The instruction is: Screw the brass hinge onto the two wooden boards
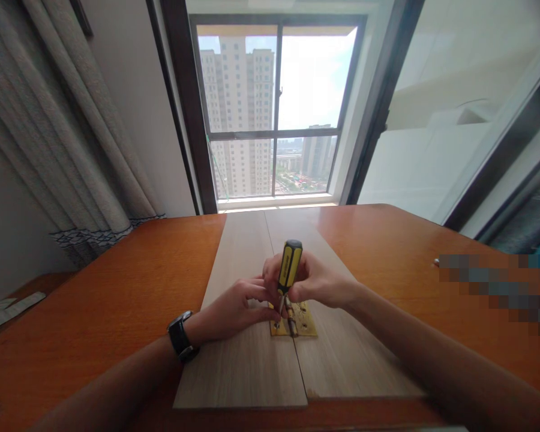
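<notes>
A yellow and black screwdriver (290, 265) stands nearly upright, tip down, over the left leaf of a brass hinge (305, 323). My right hand (317, 281) is closed around the lower part of its handle. Close against the shaft and tip is my left hand (247, 303), fingers pinched together; whether they grip the shaft or a screw is hidden. The hinge lies across the seam between two pale wooden boards, the left board (243, 372) and the right board (355, 366). Part of the hinge is covered by my fingers.
The boards lie on an orange-brown wooden table (130, 288) that reaches toward a window (276, 108). A grey curtain (72, 120) hangs at the left. A small metal tip (436, 262) shows on the right beside a blurred-out patch.
</notes>
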A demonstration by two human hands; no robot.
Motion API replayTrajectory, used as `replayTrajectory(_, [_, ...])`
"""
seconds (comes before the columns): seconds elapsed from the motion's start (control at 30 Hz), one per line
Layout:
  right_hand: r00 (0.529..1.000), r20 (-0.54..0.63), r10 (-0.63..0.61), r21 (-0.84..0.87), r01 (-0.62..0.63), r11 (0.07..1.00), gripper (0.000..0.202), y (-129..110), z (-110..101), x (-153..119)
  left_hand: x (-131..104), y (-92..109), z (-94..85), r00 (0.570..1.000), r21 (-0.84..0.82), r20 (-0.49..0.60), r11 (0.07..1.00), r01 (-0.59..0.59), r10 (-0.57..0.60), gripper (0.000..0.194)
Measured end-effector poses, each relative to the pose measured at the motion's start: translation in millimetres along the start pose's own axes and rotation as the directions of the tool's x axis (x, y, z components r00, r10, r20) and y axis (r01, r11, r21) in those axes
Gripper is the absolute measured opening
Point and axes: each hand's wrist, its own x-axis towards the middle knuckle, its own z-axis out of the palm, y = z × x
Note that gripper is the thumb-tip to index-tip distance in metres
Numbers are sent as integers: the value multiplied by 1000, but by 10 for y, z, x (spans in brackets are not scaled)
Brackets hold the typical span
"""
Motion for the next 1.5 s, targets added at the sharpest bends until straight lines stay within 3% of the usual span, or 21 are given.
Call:
replayTrajectory(0.23, [999,23,45,186,-48,981,40,14,-61,-35,-12,11,1,998,0,9,998,58,-58,14])
replayTrajectory(0.73, [1000,-3,19,16,-19,1000,38,7,21,10,-2,-10,-6,999,11,43,1000,-4,4,11])
replayTrajectory(1.0, [994,101,40,138,-54,989,38,13,-26,-21,-18,-13,-2,999,12,45,1000,18,-18,18])
replayTrajectory(1.33, [998,-41,52,23,-51,998,36,38,8,14,-26,-15,-21,996,77,24,993,-87,85,16])
replayTrajectory(1.5, [996,-81,23,-53,-28,998,35,9,62,16,-10,-29,-9,997,66,0,994,-81,82,11])
